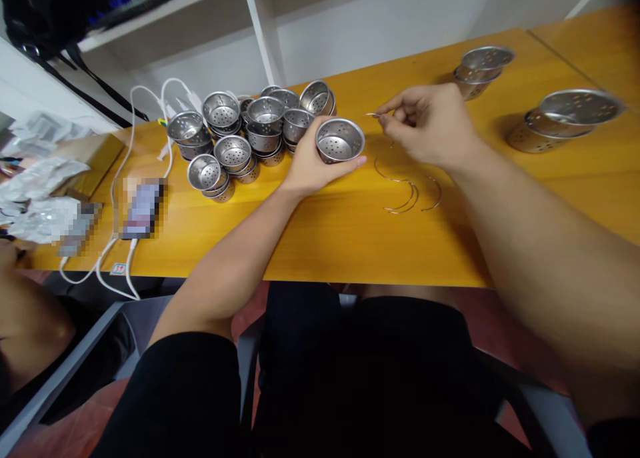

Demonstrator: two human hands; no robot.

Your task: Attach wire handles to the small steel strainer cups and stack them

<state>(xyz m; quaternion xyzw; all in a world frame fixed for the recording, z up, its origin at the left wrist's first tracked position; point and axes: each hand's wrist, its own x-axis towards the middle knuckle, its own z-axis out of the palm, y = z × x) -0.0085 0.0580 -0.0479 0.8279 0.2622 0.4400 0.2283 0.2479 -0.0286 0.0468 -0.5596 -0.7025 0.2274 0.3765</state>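
My left hand point(313, 165) is wrapped round a small perforated steel cup point(340, 139), holding it on the yellow table point(350, 238). My right hand point(427, 128) pinches a thin curved wire handle point(373, 115) just right of the cup's rim. Several more curved wire handles point(407, 195) lie loose on the table below my right hand.
A pile of several perforated steel cups point(245, 135) stands left of my left hand. Stacked cups point(483, 68) and larger stacked cups point(565, 118) sit at the right. A phone point(143, 208) with white cables point(125, 258) and plastic bags point(40, 191) lie at the left. Another person's arm point(20, 311) shows at the far left.
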